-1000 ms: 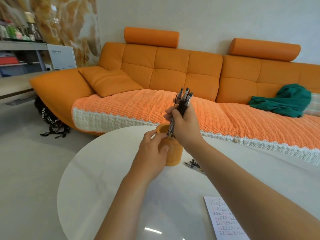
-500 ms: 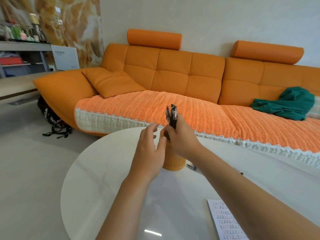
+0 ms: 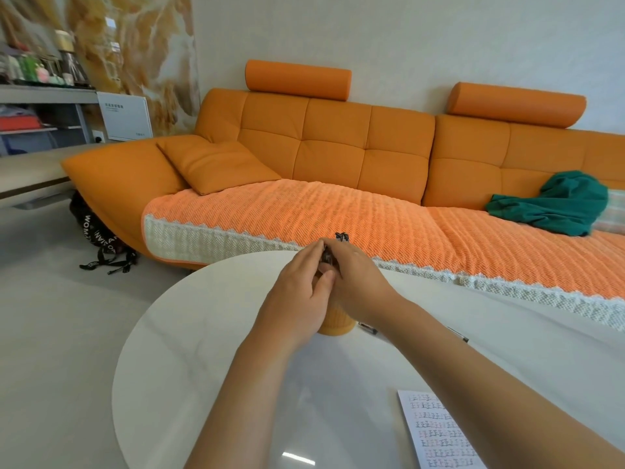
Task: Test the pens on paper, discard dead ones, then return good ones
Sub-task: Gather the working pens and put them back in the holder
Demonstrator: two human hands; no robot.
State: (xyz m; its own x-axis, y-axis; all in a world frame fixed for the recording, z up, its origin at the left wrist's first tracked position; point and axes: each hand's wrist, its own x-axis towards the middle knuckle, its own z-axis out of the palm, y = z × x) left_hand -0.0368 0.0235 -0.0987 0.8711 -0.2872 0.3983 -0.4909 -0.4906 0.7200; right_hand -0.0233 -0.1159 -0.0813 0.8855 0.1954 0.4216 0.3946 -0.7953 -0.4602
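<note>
An orange pen cup [image 3: 336,323] stands on the round white table [image 3: 203,333], mostly hidden behind both hands. My right hand [image 3: 355,279] grips a bundle of dark pens [image 3: 341,236] that stands low in the cup, only their tops showing above my fingers. My left hand [image 3: 301,292] rests against the cup's left side, its fingers touching the pens and my right hand. A printed sheet of paper [image 3: 439,434] lies at the lower right of the table. Two loose pens [image 3: 368,328] lie on the table behind my right forearm.
A long orange sofa [image 3: 338,157] with a woven cover runs behind the table. A green cloth [image 3: 558,204] lies on its right seat. A black bag [image 3: 98,238] sits on the floor at the left, under a shelf with bottles [image 3: 37,69].
My right hand has lowered the bundle of pens down into the cup. My left hand let go of the cup's side, then closed in against the cup and the pens.
</note>
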